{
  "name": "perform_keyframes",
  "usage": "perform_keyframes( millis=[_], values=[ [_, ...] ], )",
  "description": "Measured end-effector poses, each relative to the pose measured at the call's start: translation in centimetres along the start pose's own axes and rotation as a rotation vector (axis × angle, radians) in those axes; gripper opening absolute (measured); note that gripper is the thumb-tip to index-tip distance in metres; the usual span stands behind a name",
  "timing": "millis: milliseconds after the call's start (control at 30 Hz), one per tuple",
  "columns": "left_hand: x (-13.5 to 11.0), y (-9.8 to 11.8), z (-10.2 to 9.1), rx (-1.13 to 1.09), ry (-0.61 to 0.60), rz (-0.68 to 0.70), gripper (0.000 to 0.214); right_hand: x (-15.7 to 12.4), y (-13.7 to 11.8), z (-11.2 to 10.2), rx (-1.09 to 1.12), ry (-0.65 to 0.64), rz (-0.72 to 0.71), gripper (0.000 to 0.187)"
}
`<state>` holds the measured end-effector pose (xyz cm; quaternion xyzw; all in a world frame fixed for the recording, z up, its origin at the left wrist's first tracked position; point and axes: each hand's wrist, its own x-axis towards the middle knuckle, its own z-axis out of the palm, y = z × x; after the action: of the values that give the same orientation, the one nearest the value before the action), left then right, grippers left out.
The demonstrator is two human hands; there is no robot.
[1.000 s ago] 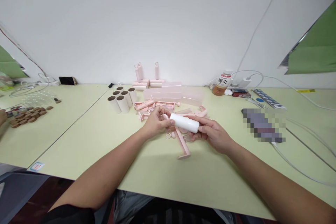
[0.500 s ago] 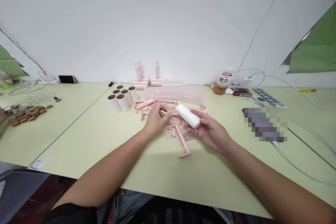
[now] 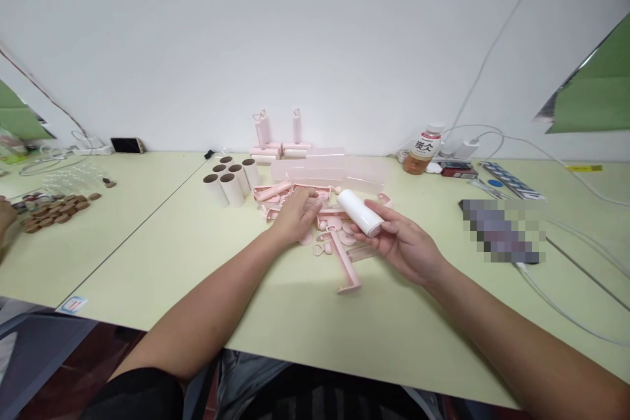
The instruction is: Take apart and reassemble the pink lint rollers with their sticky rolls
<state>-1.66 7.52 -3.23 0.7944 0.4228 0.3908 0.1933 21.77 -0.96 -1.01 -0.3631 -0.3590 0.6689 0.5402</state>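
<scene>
My right hand is wrapped round the lower end of a white roll, held tilted above the table. A pale pink round piece shows at the roll's near end, by my fingers. My left hand is over a pile of pink plastic parts, its fingers loosely bent and the thumb apart; I see nothing held in it, though its palm side is hidden. Below the roll lie a long pink holder frame, a heart-shaped ring and several pink discs.
Several white rolls with brown cores stand left of the pile. Translucent pink covers and upright pink rollers are behind. A bottle and a pixelated phone-like item with a cable are right. Brown pieces and another person's hand are far left.
My left hand has opened somewhat and shifted over the pile; the pinkish piece at its fingertips no longer shows there. The white roll in my right hand has moved slightly right.
</scene>
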Motion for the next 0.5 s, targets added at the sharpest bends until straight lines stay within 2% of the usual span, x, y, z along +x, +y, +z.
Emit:
perform_keyframes(
  millis=[200,333,433,500],
  values=[
    [0.1,0.9,-0.3,-0.180,0.137,-0.017,0.028,-0.1,0.3,0.4,-0.033,-0.012,-0.004,0.043],
    [-0.3,2.5,0.1,-0.275,0.027,0.013,0.025,-0.3,0.8,0.9,-0.074,-0.038,-0.021,0.037],
    [-0.7,3.4,0.4,-0.400,-0.030,-0.050,0.024,-0.4,1.0,1.3,-0.109,-0.055,-0.043,0.031],
    [-0.6,3.4,0.4,-0.491,-0.019,-0.111,0.027,-0.3,1.1,1.5,-0.105,-0.044,-0.057,0.030]
  ],
)
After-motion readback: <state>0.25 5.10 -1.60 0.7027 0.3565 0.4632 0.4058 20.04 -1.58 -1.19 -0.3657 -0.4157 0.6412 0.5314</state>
